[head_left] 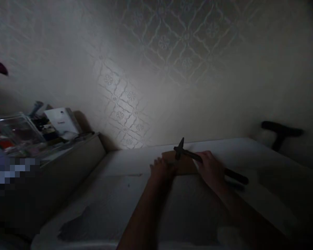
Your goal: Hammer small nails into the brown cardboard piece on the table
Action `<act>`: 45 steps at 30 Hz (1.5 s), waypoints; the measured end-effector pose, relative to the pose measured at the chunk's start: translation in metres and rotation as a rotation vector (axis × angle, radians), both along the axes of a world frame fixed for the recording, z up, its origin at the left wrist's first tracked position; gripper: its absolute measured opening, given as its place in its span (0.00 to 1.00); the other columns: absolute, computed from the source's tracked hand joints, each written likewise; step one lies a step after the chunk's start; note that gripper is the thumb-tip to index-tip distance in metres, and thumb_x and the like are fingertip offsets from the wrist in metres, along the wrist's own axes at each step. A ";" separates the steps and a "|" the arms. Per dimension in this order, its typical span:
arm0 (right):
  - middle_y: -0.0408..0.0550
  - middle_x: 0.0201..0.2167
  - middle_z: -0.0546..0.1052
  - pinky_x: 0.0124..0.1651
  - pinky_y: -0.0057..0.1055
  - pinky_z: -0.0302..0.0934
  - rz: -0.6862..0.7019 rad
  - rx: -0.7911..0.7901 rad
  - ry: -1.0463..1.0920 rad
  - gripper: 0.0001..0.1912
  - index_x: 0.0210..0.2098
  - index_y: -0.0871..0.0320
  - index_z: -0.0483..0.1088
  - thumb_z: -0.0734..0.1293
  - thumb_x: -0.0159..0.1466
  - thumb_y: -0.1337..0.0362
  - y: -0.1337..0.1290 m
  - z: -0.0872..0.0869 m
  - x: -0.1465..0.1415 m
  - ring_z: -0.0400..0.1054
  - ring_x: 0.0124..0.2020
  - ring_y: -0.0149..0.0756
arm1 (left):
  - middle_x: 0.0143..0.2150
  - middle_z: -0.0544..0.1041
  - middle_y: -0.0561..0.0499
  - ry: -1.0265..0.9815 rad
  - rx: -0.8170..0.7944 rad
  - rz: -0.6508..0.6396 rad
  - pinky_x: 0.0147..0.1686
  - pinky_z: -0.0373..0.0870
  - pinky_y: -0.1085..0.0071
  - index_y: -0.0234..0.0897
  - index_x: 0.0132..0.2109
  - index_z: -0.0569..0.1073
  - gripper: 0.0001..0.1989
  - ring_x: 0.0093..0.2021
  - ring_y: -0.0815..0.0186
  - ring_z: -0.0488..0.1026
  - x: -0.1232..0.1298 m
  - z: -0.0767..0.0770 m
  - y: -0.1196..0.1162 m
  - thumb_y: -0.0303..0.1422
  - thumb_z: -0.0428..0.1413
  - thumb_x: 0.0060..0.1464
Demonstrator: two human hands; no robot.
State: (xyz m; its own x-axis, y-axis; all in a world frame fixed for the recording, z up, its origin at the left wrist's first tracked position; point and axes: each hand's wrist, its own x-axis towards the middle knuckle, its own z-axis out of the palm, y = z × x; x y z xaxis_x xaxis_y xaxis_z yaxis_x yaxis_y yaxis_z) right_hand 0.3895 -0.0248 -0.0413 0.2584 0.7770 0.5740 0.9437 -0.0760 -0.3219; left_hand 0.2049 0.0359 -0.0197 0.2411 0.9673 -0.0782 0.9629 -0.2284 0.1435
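Observation:
A hammer with a dark head and dark handle [193,156] is gripped in my right hand [210,170], its head raised above a brown board [185,166]. The handle's end sticks out behind the hand to the right. At the board's left edge rests my left hand [162,169], its fingers wrapped close together. Whatever it pinches, if anything, is too dark to make out. The board lies on a pale surface near the wall.
On the left, a cabinet [75,163] bears a white box [62,121], a clear plastic case [18,130] and clutter. A black T-shaped object [281,130] stands at the right. Patterned wallpaper [156,80] rises behind the pale tabletop [114,198].

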 end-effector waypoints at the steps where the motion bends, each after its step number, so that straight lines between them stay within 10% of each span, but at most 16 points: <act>1: 0.46 0.43 0.71 0.37 0.31 0.56 -0.005 0.001 0.000 0.13 0.46 0.53 0.68 0.61 0.63 0.68 0.000 0.000 0.000 0.67 0.37 0.35 | 0.66 0.52 0.33 0.003 -0.004 -0.001 0.58 0.50 0.48 0.31 0.63 0.54 0.41 0.65 0.46 0.48 0.000 0.000 0.000 0.57 0.43 0.52; 45: 0.47 0.43 0.71 0.37 0.31 0.56 0.009 -0.015 -0.009 0.12 0.46 0.53 0.68 0.60 0.63 0.68 -0.001 0.001 -0.001 0.67 0.38 0.36 | 0.66 0.51 0.33 0.003 -0.013 0.002 0.58 0.50 0.48 0.30 0.64 0.53 0.41 0.65 0.46 0.48 0.000 0.004 -0.003 0.57 0.42 0.52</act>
State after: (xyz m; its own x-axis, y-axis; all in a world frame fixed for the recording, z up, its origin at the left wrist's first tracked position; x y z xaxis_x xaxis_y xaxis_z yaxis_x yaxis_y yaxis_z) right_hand 0.3884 -0.0261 -0.0401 0.2464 0.7878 0.5645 0.9472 -0.0725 -0.3123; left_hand 0.2051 0.0331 -0.0161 0.2391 0.9667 -0.0911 0.9637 -0.2248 0.1439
